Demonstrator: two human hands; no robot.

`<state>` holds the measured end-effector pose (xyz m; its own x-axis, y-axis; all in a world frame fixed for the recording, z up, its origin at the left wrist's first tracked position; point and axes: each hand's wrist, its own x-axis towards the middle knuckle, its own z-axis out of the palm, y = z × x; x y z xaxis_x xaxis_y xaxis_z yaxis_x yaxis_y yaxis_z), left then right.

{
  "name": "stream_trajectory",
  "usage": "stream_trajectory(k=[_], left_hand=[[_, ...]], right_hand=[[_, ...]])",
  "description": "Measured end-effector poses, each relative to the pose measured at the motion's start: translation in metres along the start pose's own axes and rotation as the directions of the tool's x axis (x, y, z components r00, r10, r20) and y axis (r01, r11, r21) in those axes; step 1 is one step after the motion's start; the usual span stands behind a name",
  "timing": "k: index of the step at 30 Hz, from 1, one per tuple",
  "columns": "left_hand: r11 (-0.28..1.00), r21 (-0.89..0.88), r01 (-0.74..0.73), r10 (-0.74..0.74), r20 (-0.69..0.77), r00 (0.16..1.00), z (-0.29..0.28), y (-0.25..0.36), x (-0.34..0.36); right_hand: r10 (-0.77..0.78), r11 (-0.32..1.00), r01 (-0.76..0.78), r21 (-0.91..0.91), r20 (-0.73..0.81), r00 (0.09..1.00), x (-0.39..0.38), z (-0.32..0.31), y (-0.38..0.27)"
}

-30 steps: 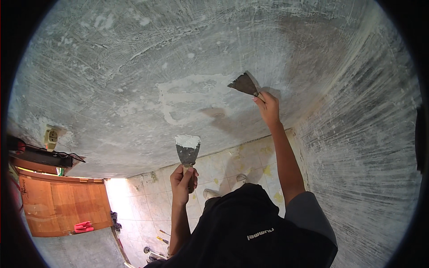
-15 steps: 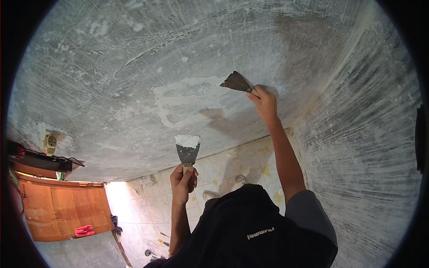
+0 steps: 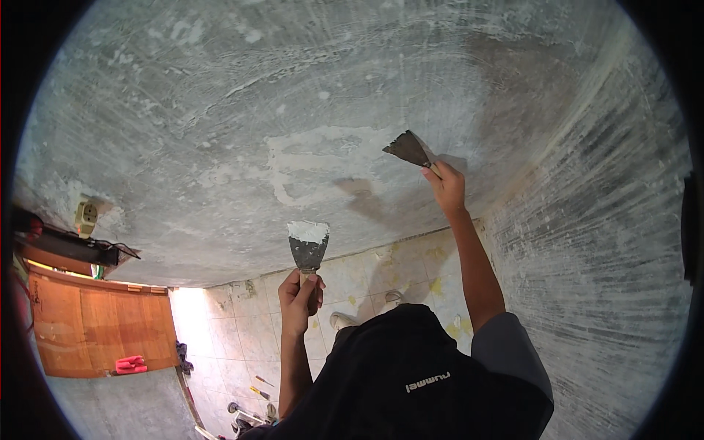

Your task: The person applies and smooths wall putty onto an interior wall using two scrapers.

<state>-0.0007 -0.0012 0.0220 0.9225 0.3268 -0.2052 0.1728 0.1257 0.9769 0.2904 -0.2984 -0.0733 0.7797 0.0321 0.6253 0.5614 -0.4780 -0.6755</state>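
Note:
My left hand (image 3: 299, 301) is closed around the handle of a putty knife (image 3: 309, 253), held upright with its blade uppermost. White putty (image 3: 308, 232) coats the blade's upper end. My right hand (image 3: 449, 185) grips the wooden handle of a second putty knife (image 3: 408, 149). That dark blade has a worn, jagged edge and points up and left, close to the grey wall (image 3: 220, 154); I cannot tell whether it touches. Pale smears of fresh putty (image 3: 282, 165) lie on the wall left of this blade.
A wall socket (image 3: 86, 218) with cables sits at the left. Below it stands an orange-brown wooden cabinet (image 3: 103, 323) with a red cloth (image 3: 130, 364) at its edge. Tools (image 3: 259, 391) lie on the stained tile floor (image 3: 227, 345). A side wall (image 3: 587, 293) rises at the right.
My right hand and its putty knife have shifted slightly right and down in the picture. The view has moved a little; my left hand keeps the same hold.

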Motion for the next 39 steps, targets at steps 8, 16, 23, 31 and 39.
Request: stream_trajectory(k=[8, 16, 23, 31, 39], left_hand=[[1.000, 0.017, 0.005, -0.005, -0.016, 1.000, -0.007, 0.002, -0.005], [0.999, 0.020, 0.040, -0.040, 0.010, 0.999, -0.018, -0.004, -0.005], [0.999, 0.020, 0.049, -0.050, 0.039, 0.998, -0.015, -0.005, -0.004], [0.995, 0.068, 0.067, -0.073, 0.094, 0.993, -0.005, -0.001, 0.006], [0.997, 0.057, 0.049, -0.053, 0.061, 0.997, 0.007, -0.001, 0.003]], right_hand=[[0.038, 0.999, -0.040, -0.033, -0.047, 0.998, -0.002, -0.001, -0.003], [-0.022, 1.000, 0.022, 0.015, 0.028, 0.999, 0.012, 0.006, -0.053], [0.066, 0.996, -0.066, -0.052, 0.004, 0.998, -0.027, -0.018, 0.004], [-0.018, 0.997, 0.014, -0.075, -0.047, 0.999, 0.007, -0.006, -0.045], [-0.012, 0.995, 0.010, -0.100, -0.020, 1.000, -0.021, -0.029, -0.015]])
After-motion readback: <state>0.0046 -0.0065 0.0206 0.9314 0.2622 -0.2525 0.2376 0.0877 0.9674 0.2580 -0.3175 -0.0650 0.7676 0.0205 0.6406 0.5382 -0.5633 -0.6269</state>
